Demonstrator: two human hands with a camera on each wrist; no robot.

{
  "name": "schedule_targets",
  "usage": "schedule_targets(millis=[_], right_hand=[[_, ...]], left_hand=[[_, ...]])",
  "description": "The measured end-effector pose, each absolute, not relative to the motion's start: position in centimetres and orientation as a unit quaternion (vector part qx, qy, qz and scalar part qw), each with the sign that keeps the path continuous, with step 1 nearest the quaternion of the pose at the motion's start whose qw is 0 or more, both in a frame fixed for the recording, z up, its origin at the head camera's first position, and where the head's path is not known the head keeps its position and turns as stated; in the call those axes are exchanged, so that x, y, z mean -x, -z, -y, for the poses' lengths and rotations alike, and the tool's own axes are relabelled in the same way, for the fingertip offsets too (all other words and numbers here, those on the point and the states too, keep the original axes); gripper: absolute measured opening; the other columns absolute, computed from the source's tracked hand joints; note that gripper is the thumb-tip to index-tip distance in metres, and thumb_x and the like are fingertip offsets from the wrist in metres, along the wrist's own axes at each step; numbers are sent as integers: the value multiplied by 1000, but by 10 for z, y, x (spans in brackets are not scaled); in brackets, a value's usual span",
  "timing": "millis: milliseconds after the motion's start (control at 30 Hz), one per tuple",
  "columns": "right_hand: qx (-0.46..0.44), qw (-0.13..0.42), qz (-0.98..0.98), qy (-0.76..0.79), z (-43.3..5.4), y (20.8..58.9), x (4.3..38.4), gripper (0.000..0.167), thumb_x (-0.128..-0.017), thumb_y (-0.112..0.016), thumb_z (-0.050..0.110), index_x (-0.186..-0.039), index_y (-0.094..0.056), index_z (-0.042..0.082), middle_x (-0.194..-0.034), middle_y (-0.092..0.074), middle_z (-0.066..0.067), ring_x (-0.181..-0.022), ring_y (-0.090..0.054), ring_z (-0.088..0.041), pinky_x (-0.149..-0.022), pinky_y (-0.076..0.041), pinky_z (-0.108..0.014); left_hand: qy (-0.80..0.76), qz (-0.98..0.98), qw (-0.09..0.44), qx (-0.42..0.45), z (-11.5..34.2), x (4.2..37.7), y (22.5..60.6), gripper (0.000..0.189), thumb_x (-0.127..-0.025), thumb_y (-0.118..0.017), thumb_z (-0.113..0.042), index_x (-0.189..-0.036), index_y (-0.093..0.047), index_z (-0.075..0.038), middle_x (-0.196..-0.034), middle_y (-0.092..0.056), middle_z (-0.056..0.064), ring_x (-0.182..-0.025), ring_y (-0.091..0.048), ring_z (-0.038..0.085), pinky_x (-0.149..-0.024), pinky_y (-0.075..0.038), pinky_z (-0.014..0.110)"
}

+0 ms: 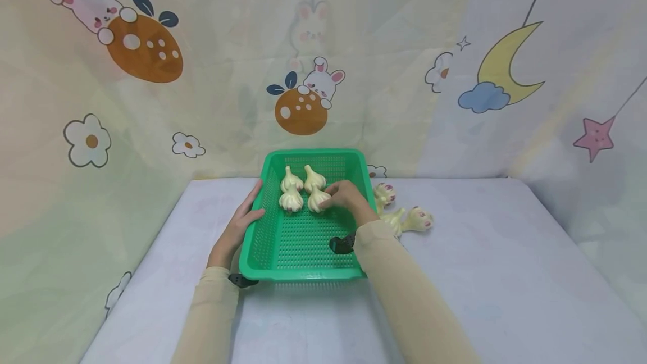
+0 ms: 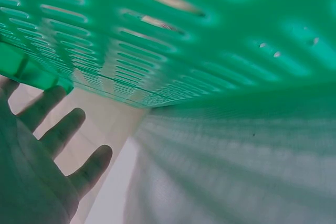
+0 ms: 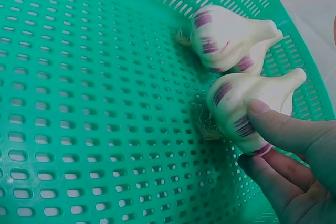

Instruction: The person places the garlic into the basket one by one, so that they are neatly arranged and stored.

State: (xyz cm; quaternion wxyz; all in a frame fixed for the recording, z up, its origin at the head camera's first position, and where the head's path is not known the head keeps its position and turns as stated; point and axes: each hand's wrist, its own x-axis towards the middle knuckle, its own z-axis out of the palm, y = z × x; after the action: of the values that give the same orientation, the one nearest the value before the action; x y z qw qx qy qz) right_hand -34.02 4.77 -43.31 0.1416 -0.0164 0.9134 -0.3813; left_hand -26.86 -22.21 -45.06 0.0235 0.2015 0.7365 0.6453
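Inside a green plastic basket (image 1: pixel 303 274), my right hand (image 1: pixel 347 195) pinches a garlic bulb (image 3: pixel 231 95) between thumb and fingers. In the right wrist view this bulb has purple streaks, and its roots point toward the basket's middle. Close to it are another front bulb (image 1: pixel 291 201) and two bulbs behind, one at the left (image 1: pixel 291 178) and one at the right (image 1: pixel 314 177). My left hand (image 1: pixel 240 229) touches the basket's left side. Its fingers (image 2: pixel 65 129) look straight and spread below the rim in the left wrist view.
Right of the basket, several more garlic bulbs (image 1: pixel 418 219) lie on the white-covered table (image 1: pixel 485 274), partly hidden by my right arm. A cloth backdrop (image 1: pixel 394 72) with rabbits, flowers and a moon hangs behind the table.
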Motion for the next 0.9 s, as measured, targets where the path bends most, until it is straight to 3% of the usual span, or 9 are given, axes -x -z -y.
schedule_targets(millis=[333, 600, 900], right_hand=[[15, 138, -921, 363, -46, 433, 341, 46, -77, -79, 30, -115, -68, 8, -124, -62, -10, -113, -56, -28, -95, -47, -39], [14, 140, -921, 364, -46, 432, 341, 45, -78, -78, 31, -116, -69, 7, -127, -61, -11, -122, -52, -29, -100, -44, -40], [11, 145, -926, 349, -46, 430, 339, 45, -79, -77, 33, -116, -69, 8, -127, -62, -11, -122, -52, -30, -101, -44, -41]], left_hand=[[-642, -739, 20, -204, 222, 270, 451, 66, -95, -39, -3, -153, -7, -4, -161, 0, 13, -148, 2, 30, -117, -3, 55], [-640, -739, 19, -208, 222, 271, 451, 67, -94, -39, -2, -153, -6, -4, -161, 0, 12, -148, 2, 32, -116, -3, 57], [-642, -740, 15, -202, 229, 285, 474, 66, -96, -41, -11, -154, -11, -21, -161, -5, -3, -149, -1, 22, -117, -5, 54]])
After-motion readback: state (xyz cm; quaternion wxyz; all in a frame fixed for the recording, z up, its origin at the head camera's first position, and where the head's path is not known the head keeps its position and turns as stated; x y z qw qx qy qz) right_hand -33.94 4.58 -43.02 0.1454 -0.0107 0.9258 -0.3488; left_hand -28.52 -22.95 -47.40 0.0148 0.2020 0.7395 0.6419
